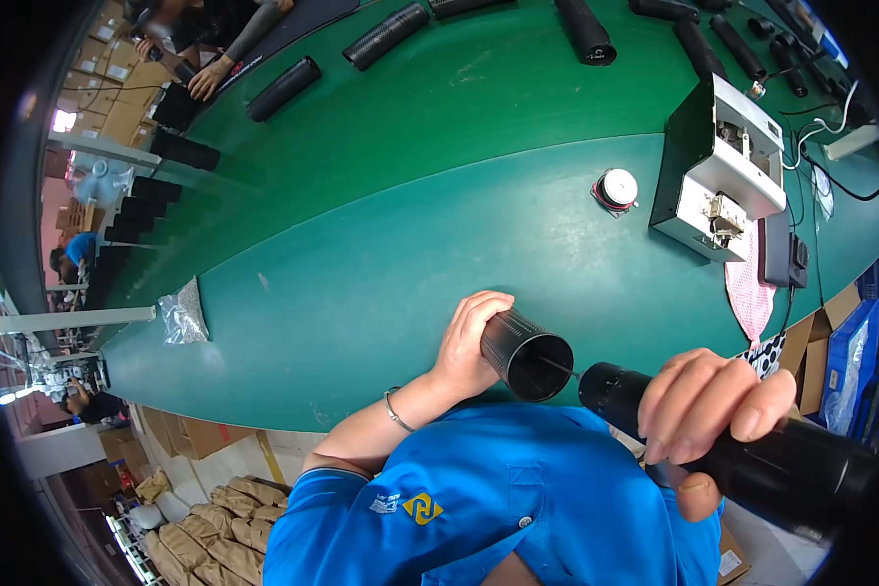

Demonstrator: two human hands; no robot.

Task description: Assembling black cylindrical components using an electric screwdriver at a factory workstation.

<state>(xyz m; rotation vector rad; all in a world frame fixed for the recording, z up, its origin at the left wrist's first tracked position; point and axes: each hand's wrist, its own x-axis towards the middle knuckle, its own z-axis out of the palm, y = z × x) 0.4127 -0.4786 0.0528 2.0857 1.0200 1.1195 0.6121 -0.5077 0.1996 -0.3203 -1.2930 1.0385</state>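
Observation:
My left hand [467, 342] is wrapped round a black tube [506, 337] with a perforated wall, held just above the near table edge. The tube's open end is tilted toward me and to the right. In my right hand [718, 405] is a black electric screwdriver [610, 391], lying nearly level and pointing left. Its thin bit reaches into the mouth of the tube; the tip and whatever it touches inside are too dark to make out.
A round speaker driver [617, 188] sits on the green table [439, 254], left of a white and black machine [718, 166]. Pink cloth [749, 293] hangs below the machine. At left lies a clear bag of small parts [183, 313]. Black tubes [386, 37] line the far side; another person's hand [208, 78] works there.

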